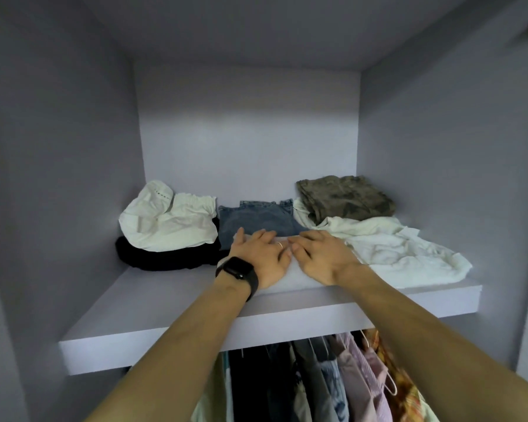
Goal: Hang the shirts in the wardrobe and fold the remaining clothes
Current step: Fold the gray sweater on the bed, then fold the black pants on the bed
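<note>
Gently, with our left hand (261, 258) and right hand (323, 257) flat, fingers straight and holding nothing, we should slide the folded jeans (256, 222) in the frame's middle back evenly on the shelf (165, 303).

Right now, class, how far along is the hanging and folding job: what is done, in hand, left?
Done: hanging clothes show below the shelf; the jeans lie folded. In hand: the left hand and right hand lie flat before the jeans. Left: the white cloth at right and the white top at left look crumpled.
</note>
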`<state>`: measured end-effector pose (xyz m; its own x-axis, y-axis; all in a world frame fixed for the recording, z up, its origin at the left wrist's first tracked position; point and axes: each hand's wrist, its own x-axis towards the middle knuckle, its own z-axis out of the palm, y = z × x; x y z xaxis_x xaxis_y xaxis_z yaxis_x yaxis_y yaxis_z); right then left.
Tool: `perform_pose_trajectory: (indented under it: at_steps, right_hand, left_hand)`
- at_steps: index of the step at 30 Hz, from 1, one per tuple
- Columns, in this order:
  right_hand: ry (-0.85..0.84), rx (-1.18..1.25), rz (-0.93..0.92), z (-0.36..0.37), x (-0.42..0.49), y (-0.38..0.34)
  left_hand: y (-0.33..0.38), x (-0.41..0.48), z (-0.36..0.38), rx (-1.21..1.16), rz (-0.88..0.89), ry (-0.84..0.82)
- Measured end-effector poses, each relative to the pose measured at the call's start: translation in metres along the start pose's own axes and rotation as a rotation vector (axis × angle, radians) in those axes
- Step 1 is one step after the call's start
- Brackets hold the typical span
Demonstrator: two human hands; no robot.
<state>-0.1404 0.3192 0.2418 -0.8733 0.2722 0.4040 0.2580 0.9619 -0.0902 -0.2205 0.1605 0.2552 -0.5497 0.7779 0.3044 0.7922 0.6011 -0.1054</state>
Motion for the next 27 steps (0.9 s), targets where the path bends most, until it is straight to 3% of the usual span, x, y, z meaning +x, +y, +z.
perform_pose_trajectory:
  at_steps: [4,8,11,15,19,22,27]
  right_hand:
    - [0.144,0.055,-0.022,-0.008,-0.029,-0.001]
    - [0.385,0.202,0.067,-0.008,-0.111,0.002]
    - [0.404,0.158,0.192,0.008,-0.178,0.019]
    - [0.377,0.023,0.398,0.029,-0.281,0.046]
    - [0.264,-0.101,0.659,0.023,-0.415,0.060]
    - [0.223,-0.143,0.837,0.009,-0.522,0.049]
    - [0.229,-0.201,1.322,-0.014,-0.737,-0.010]
  left_hand:
    - [0.013,-0.023,-0.006,0.033,0.032,0.086]
    - [0.038,-0.055,0.013,-0.057,0.204,0.330]
    - [0.074,-0.068,0.039,-0.190,0.308,0.396]
    - [0.146,-0.091,0.073,-0.273,0.479,0.318]
    - [0.247,-0.142,0.098,-0.380,0.684,0.114]
    - [0.326,-0.198,0.112,-0.374,0.892,-0.052]
    - [0.459,-0.341,0.110,-0.405,1.263,-0.216]
